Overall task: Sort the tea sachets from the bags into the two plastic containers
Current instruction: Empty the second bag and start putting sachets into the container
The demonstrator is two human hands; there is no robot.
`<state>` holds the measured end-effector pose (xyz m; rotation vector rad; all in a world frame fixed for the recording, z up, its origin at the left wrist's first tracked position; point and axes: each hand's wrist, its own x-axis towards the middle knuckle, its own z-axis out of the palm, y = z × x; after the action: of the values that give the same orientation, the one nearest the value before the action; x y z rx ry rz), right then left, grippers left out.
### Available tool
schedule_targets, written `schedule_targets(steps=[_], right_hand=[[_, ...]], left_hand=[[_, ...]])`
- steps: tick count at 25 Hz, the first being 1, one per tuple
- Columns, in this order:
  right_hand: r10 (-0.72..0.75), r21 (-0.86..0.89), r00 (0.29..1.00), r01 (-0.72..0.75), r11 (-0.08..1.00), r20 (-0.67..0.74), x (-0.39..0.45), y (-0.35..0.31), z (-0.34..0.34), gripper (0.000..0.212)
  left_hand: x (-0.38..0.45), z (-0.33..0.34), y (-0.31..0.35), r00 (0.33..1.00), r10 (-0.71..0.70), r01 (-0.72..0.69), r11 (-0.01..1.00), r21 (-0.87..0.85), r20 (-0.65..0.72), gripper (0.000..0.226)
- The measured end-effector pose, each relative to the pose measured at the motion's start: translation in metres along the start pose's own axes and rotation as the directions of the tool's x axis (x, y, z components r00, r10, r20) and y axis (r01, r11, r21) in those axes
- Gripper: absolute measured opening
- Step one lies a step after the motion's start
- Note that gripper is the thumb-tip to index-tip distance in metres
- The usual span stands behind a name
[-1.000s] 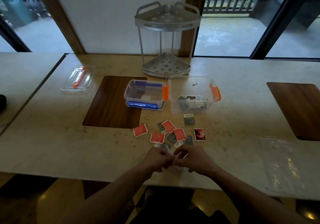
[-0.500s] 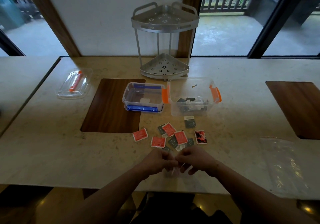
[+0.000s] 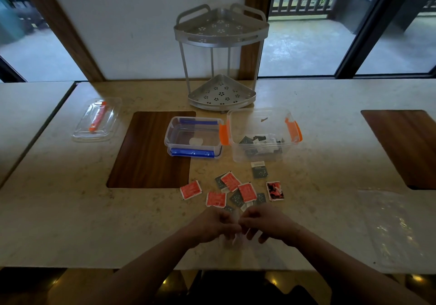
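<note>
Table (image 3: 70, 222) runs wide, w/ a metal corner rack (image 3: 220, 57) at 12 o'clock. In front of it sit the two plastic containers: orange-latched box (image 3: 262, 137) at about 1 o'clock from the hands, holding dark sachets already, and blue-latched box (image 3: 194, 139), just beside it to the left at 11 o'clock, apparently holding none, only a pale patch on its floor. A clear lid (image 3: 96, 120) w/ an orange strip lies far off at 10 o'clock; a flattened clear bag (image 3: 398, 227) lies at 3 o'clock. Loose sachets (image 3: 232, 190) are scattered between boxes and hands, directly at 12 o'clock, red ones mixed over dark ones, long axes every which way; one dark sachet (image 3: 259, 170) sits alone nearest the orange-latched box. Left hand (image 3: 212, 225) and right hand (image 3: 266, 223) meet at centre near the table's front edge, fingertips pinched narrow on something thin and clear, prob. a small bag (image 3: 232, 238), though it's too faint to be sure. Judging by this, the pile is equally near both hands, so either could reach straight ahead. No print on any sachet, lid or box is readable; too small and dim.
</note>
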<state>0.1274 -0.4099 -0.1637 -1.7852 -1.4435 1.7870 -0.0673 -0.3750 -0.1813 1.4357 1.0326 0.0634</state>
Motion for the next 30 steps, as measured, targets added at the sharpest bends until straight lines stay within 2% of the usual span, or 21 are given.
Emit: schedule_targets(steps=[6, 10, 14, 18, 21, 26, 30], right_hand=[[-0.037, -0.144, 0.999, 0.035, 0.989, -0.013, 0.006, 0.002, -0.002, 0.014], [-0.054, -0.188, 0.998, 0.046, 0.981, -0.04, 0.011, 0.0, 0.003, 0.01], [-0.075, -0.261, 0.996, 0.06, 0.963, -0.047, 0.012, 0.001, 0.005, 0.016], [-0.075, -0.2, 0.996, 0.066, 0.978, -0.043, 0.009, 0.006, 0.005, 0.031], [-0.085, -0.144, 0.996, 0.082, 0.986, -0.011, 0.007, 0.008, 0.0, 0.034], [-0.138, -0.246, 0.99, 0.131, 0.96, -0.012, 0.01, 0.01, -0.004, 0.028], [-0.142, -0.298, 0.99, 0.135, 0.945, -0.003, 0.014, 0.007, -0.005, 0.024]], left_hand=[[0.004, -0.006, -0.003, 0.999, -0.047, 0.047, 0.999, 0.017, 0.012, 0.009], [0.01, -0.004, 0.005, 0.997, -0.049, 0.04, 0.988, 0.148, 0.057, 0.016], [0.016, -0.009, 0.01, 0.989, -0.06, 0.025, 0.969, 0.247, 0.133, 0.019], [0.015, -0.009, 0.014, 0.992, -0.008, -0.013, 0.986, 0.167, 0.126, 0.013], [0.015, -0.01, 0.017, 0.988, -0.019, -0.005, 0.988, 0.152, 0.155, 0.015], [0.019, -0.012, 0.018, 0.988, -0.059, 0.039, 0.99, 0.138, 0.144, 0.013], [0.021, -0.008, 0.02, 0.997, -0.031, 0.018, 0.986, 0.163, 0.077, 0.014]])
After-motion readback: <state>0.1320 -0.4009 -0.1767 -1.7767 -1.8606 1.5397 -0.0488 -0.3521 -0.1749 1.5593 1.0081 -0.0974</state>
